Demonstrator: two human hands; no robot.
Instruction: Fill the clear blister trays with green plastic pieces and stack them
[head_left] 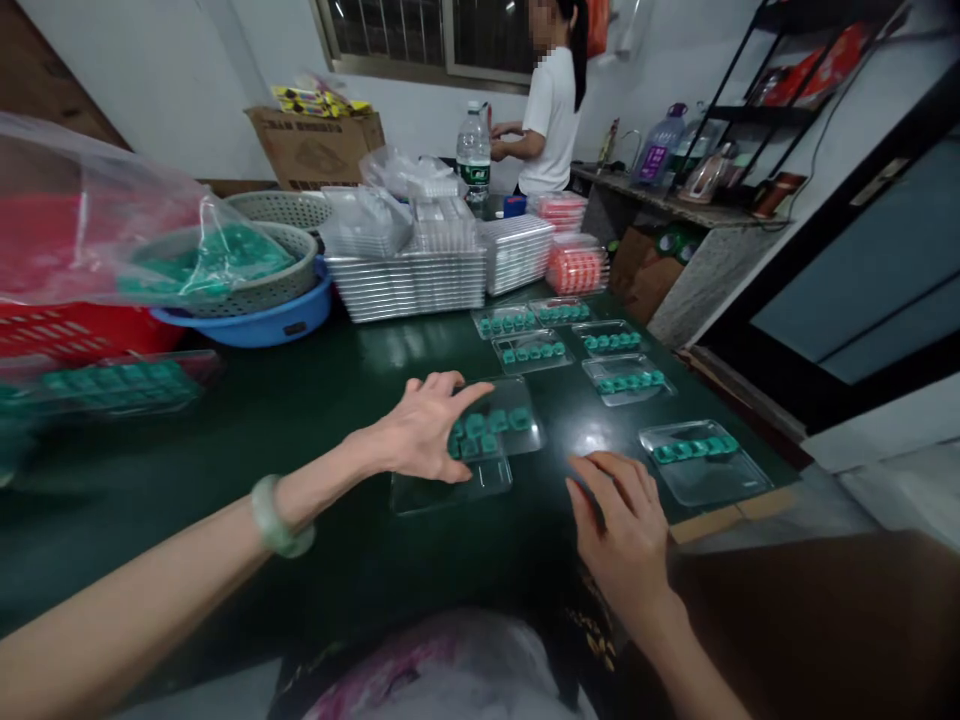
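My left hand, with a pale green bangle on the wrist, is curled over a clear plastic tray on the dark green table, its fingers pinching small green pieces set in the tray. My right hand lies flat on the table just right of that tray, fingers stretched out and holding nothing. A clear tray with a row of green pieces lies to its right near the table edge.
Several more filled clear trays lie further back. Stacks of empty clear trays, a blue basin holding a sieve of green pieces, a red basket and a plastic bag stand behind. Another person works at the far end.
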